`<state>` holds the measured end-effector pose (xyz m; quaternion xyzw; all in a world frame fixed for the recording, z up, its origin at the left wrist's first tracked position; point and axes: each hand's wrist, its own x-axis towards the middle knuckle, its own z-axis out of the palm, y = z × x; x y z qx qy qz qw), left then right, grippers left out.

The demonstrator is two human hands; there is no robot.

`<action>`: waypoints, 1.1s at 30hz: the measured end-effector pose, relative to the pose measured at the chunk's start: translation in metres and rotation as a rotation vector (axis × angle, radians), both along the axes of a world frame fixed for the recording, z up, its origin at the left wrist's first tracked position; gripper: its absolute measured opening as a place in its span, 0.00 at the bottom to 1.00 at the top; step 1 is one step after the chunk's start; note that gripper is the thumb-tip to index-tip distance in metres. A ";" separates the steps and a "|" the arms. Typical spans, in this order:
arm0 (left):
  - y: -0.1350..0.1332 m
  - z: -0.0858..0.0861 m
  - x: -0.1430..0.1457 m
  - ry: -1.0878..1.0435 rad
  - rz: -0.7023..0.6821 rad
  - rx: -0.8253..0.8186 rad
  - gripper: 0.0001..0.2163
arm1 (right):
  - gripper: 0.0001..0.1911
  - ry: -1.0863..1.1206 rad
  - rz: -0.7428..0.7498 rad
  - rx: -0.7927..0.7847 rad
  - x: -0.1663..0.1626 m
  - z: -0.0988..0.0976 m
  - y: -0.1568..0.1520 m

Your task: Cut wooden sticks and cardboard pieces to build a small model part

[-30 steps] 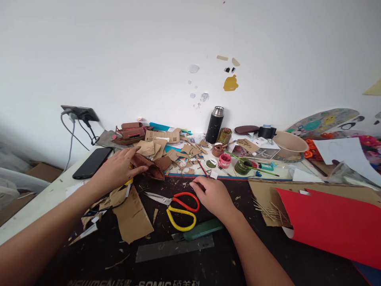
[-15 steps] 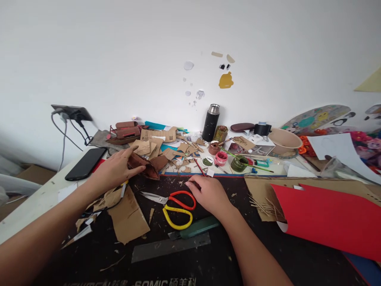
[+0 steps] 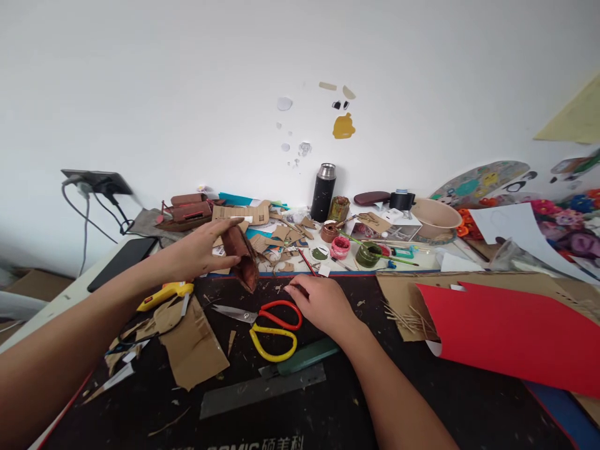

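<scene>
My left hand (image 3: 199, 250) grips a brown painted cardboard piece (image 3: 242, 257) and holds it tilted up above the black mat (image 3: 328, 406). Under my left wrist lies a yellow glue gun (image 3: 164, 292). My right hand (image 3: 319, 303) rests on the mat with its fingers curled and pinched at something too small to name, just right of the scissors with red and yellow handles (image 3: 269, 322). A green utility knife (image 3: 300, 359) and a metal ruler (image 3: 262, 390) lie in front of the scissors.
Cardboard scraps (image 3: 187, 340) litter the mat's left side. A black flask (image 3: 323, 192), paint pots (image 3: 340, 247), a bowl (image 3: 435, 215) and a brown model boat (image 3: 187, 211) line the wall. A red sheet (image 3: 506, 331) covers cardboard at right. A phone (image 3: 122, 262) lies at left.
My left hand has lifted the brown cardboard piece off the pile and turned it upright, uncovering the yellow glue gun. My right hand has stayed by the scissors.
</scene>
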<state>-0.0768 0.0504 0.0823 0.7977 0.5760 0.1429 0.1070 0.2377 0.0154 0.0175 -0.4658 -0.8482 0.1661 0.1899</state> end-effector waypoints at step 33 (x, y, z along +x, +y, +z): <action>0.110 -0.014 0.077 0.171 -0.434 -0.210 0.47 | 0.15 -0.130 0.037 -0.016 0.000 0.007 -0.003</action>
